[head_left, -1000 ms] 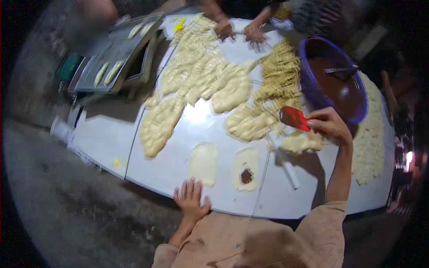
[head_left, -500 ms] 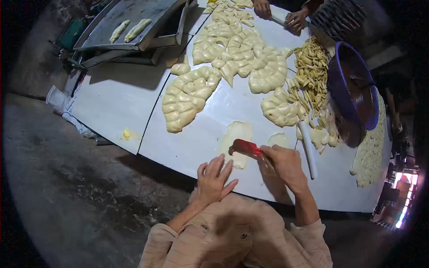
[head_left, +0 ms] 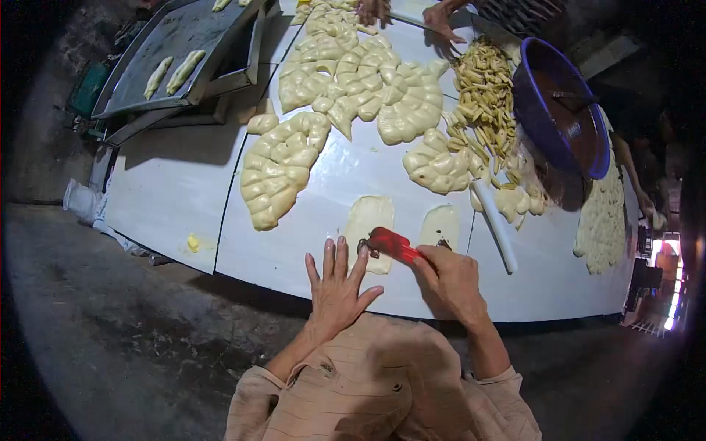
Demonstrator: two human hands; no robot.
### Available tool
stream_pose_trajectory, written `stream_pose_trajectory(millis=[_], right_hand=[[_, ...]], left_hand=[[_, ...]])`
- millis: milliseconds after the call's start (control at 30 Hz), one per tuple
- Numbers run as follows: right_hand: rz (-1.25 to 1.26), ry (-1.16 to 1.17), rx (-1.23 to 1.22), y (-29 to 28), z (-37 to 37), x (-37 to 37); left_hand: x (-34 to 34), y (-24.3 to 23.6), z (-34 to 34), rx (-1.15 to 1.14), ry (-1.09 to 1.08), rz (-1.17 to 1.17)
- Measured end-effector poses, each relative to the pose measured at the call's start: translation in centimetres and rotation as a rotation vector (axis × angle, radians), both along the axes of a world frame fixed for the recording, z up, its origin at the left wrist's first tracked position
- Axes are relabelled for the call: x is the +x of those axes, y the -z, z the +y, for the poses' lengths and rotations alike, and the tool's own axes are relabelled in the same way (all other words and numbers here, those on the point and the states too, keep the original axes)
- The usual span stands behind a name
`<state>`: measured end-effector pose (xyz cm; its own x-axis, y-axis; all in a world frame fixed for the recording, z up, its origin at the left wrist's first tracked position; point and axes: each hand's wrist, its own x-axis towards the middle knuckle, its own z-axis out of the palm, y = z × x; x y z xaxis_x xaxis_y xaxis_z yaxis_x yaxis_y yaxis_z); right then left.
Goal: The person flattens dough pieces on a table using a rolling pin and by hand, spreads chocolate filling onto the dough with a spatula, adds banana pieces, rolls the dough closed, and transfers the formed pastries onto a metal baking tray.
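Head view: right hand (head_left: 452,283) grips a red scraper (head_left: 397,246) by its handle, fingers closed around it, blade tilted down over the near half of a flat dough sheet (head_left: 368,209); dark brown paste (head_left: 364,250) at the blade's tip. Left hand (head_left: 337,294) palm down, empty, fingers spread wide, at the near edge of the white table (head_left: 294,257), left of the scraper; index fingertip at the sheet's left side, cannot tell if it presses the dough. Second dough sheet (head_left: 441,220) just right of the first, dark spot near its lower end, partly behind the right hand. White rolling pin (head_left: 494,224) lies slanted farther right. Beyond it, a pile of yellowish strips (head_left: 482,88) and a tilted purple bowl (head_left: 537,110) with brown contents and a utensil inside. Scored dough slabs (head_left: 279,165) run across the middle to the far side. Upper left: metal tray (head_left: 169,40) with pale long rolls (head_left: 184,72), set over another tray. Small yellow lump (head_left: 193,242) at the table's left part. Top edge: a co-worker's hands (head_left: 445,18), partly cut off. Long bumpy dough strip (head_left: 599,213) at far right.
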<state>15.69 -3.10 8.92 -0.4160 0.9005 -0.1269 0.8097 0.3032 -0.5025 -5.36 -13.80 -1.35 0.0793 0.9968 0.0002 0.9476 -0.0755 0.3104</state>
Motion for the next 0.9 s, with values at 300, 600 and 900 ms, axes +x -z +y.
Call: stream_pose_trajectory(millis=[300, 600, 900], right_hand=[[0.179, 0.132, -0.048, 0.4, 0.0, 0.3], [0.655, 0.429, -0.489, 1.5, 2.9, 4.5], [0.404, 0.888, 0.559, -3.0, 15.8, 23.2]], left_hand=[[-0.7, -0.6, 0.1, -0.035, 0.056, -0.029], [-2.1, 1.0, -0.7, 0.048, 0.141, 0.066], [-1.1, 1.2, -0.1, 0.217, 0.205, 0.039]])
